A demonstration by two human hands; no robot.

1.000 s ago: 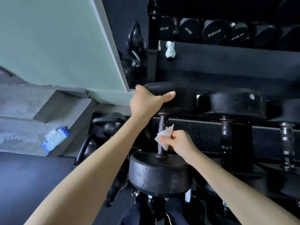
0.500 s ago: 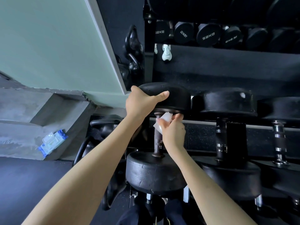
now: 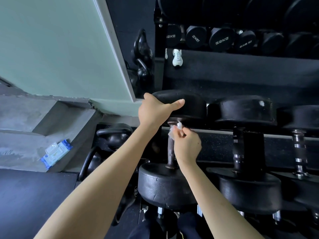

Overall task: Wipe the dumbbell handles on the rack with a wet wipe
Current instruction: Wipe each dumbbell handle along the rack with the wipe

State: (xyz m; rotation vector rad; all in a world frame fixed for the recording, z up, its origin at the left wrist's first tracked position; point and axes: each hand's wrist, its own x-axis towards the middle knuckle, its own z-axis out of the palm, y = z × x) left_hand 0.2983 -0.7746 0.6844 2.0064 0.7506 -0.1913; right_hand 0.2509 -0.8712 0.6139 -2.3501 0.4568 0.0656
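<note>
The pale green wall panel (image 3: 51,49) fills the upper left of your view, and the black rack (image 3: 217,147) spans the right. Below the panel runs a grey concrete step (image 3: 22,118).

On the rack's lower tier, the leftmost dumbbell (image 3: 165,187) lies end-on to you, its near head low in the view and its far head up by the rail. Just beside it on the right sits a second dumbbell (image 3: 248,192) of about the same bulk, then a third with a chrome-banded handle (image 3: 298,152). A black kettlebell (image 3: 114,137) stands on the floor to the left of the rack.

Your left hand (image 3: 155,111) clasps the far head of the leftmost dumbbell, thumb stretched along its rim and fingers curled over the left side. Your right hand (image 3: 187,145) is at the upper end of that dumbbell's dark knurled handle (image 3: 170,149), fingertips pinching the wet wipe (image 3: 179,125) against the metal just under the far head.

A blue-and-white wipes packet (image 3: 56,153) lies on the concrete step, well apart from your hands.
</note>
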